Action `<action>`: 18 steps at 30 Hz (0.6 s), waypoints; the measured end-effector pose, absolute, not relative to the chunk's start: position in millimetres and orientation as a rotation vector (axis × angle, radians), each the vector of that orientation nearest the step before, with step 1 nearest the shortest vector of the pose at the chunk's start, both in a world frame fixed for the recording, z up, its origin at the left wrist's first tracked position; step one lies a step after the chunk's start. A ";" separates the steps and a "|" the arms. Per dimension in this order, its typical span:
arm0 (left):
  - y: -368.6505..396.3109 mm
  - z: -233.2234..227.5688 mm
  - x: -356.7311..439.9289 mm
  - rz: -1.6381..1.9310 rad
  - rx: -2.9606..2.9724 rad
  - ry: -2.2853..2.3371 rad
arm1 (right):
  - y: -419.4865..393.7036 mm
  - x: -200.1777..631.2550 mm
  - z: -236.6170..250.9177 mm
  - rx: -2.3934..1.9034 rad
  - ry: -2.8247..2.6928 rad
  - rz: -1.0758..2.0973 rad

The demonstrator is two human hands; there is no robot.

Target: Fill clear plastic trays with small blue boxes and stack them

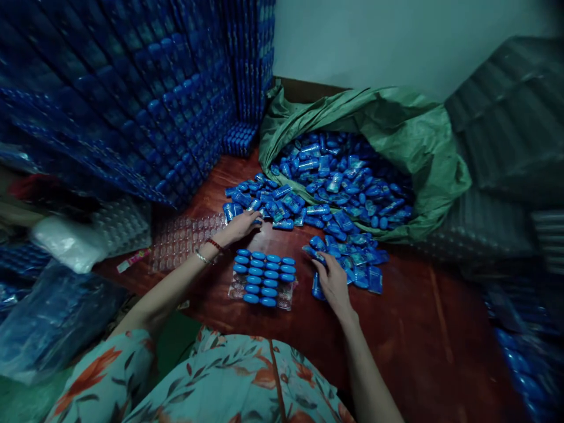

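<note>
Smooth blue ovals [271, 274] — clear moulded tray [284, 301] beneath.

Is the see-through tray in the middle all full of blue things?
No, only partly full: blue pieces cover the middle, but the near corners of the tray show bare, clear plastic.

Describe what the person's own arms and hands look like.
The left hand and right hand are gloveless. The left wears a dark red beaded bracelet and a paler bracelet; the right shows none. The left sleeve is pale blue-green with orange flowers and dark leaves; no right sleeve shows.
</note>
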State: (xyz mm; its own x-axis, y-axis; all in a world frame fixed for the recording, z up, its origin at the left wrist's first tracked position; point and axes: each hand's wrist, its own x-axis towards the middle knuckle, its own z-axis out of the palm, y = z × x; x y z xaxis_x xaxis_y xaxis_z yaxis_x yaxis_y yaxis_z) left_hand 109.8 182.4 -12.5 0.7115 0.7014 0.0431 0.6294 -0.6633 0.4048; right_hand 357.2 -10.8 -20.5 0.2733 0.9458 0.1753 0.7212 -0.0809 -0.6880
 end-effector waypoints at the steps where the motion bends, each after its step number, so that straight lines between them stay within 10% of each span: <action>1: 178.4 -13.2 101.6 0.343 2.521 1.029 | -18.1 358.8 -17.2 -1.833 -1.390 0.447; 14: 164.2 -6.4 113.3 0.482 2.157 0.808 | -55.2 317.2 23.3 -1.583 -1.651 0.650; 18: 181.2 7.6 91.9 0.641 2.278 1.426 | -56.1 307.8 13.9 -1.513 -1.785 0.505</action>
State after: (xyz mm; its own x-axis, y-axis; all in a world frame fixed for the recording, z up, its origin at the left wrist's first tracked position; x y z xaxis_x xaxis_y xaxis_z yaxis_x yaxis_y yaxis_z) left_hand 91.9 181.2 7.6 0.3823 0.9067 0.1781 0.7352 -0.4153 0.5358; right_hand 307.8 -56.1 13.9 -0.0410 0.9602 0.2763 0.6735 0.2309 -0.7022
